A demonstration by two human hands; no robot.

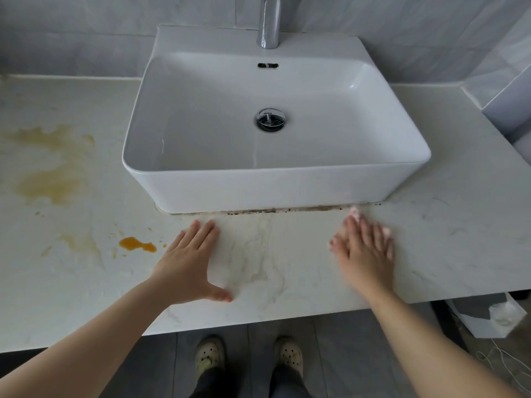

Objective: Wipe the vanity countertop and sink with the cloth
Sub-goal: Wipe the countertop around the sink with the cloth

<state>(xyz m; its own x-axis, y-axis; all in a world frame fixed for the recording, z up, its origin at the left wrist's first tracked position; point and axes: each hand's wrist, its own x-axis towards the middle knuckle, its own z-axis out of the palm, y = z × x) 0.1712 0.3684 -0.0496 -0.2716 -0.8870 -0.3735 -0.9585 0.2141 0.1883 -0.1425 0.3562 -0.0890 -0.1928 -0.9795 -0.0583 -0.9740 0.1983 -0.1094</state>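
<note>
My right hand [363,249] presses flat, fingers straight, on what looks like a pale cloth [355,211], blurred, peeking past its fingertips near the sink [275,191]. My left hand [189,262] lies flat on the countertop [287,271] beside it.

A bathroom — vessel sink [275,133], chrome faucet [271,21], tiled wall [86,33].

Blur on right hand [365,248]; I cannot resolve its fingers. The cloth [356,211] lies almost wholly hidden beneath it, only pale edges showing. Top edge cuts the faucet [270,21]. The counter [57,297] runs off left. Below it, a white object [500,314]: I cannot identify.
</note>
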